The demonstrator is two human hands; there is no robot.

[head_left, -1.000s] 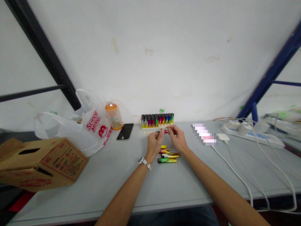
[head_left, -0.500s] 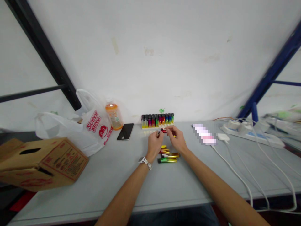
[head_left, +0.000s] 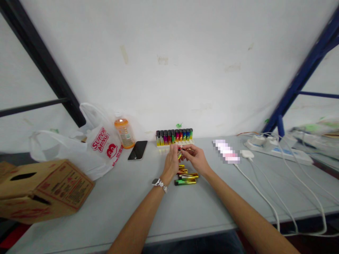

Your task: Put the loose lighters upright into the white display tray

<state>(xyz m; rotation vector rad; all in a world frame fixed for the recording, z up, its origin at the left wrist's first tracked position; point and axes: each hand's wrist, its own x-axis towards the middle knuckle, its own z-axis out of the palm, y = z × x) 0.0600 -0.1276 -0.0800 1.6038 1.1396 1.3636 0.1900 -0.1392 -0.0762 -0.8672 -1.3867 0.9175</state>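
Close together in front of a rack (head_left: 161, 146) of upright lighters, my left hand (head_left: 171, 161) and my right hand (head_left: 197, 158) work at the same spot. A yellow-gold lighter (head_left: 179, 155) shows partly between them, against the left palm and fingers. My right fingers are pinched, and a bit of red shows at their tips; whether it belongs to a second lighter I cannot tell. Just below the hands, several metallic lighters lie on their sides, among them a green-and-gold lighter (head_left: 185, 182) and a silver-and-gold lighter (head_left: 189, 175).
A phone (head_left: 137, 150), an orange-capped-looking drink bottle (head_left: 124, 133), a white plastic bag (head_left: 90, 151) and a cardboard box (head_left: 60, 190) stand left on the grey table (head_left: 185, 215). Rightward are a blurred-out phone (head_left: 225, 151), a charger (head_left: 247, 154), cables and a power strip (head_left: 280, 152).
My view has shifted slightly. My hands have come closer together; the left fingers now point more upward, and the right fingertips have moved in to the lighter beside the left palm.
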